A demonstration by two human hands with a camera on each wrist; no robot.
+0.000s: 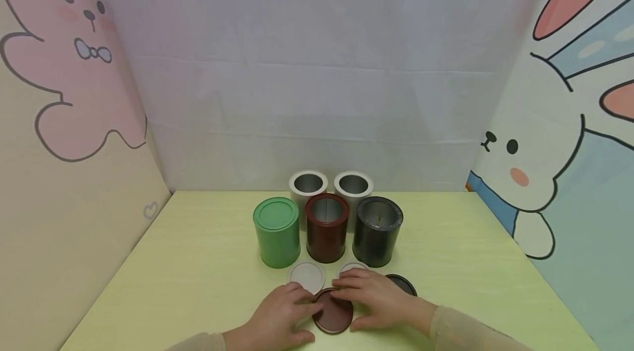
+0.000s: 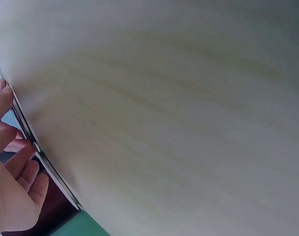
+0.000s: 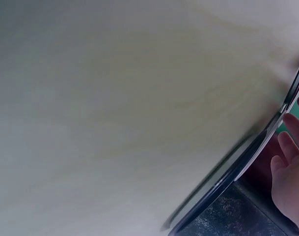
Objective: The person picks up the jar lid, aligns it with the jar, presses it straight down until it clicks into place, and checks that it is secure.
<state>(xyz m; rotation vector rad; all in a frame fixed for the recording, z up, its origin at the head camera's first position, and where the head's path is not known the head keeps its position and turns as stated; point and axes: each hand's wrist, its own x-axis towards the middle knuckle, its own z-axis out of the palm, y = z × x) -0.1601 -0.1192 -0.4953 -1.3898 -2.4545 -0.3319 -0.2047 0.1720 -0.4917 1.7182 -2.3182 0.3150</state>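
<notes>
A dark red lid (image 1: 333,313) lies flat on the yellow-green table (image 1: 198,263) near its front edge, between my two hands. My left hand (image 1: 292,312) grips its left rim with fingers and thumb. My right hand (image 1: 366,296) reaches across its far edge, the thumb at the lid's near right side. In the left wrist view my left hand (image 2: 12,187) curls at a thin metal rim (image 2: 46,164). In the right wrist view the fingers (image 3: 289,177) of my right hand lie beside a metal rim (image 3: 247,157). Just behind stands an open dark red tin (image 1: 326,227).
A green tin (image 1: 276,232) with its lid on and an open black tin (image 1: 377,230) flank the red one. Two open white tins (image 1: 308,186) stand behind. A white lid (image 1: 306,275), a second white lid (image 1: 353,267) and a black lid (image 1: 402,283) lie before the tins.
</notes>
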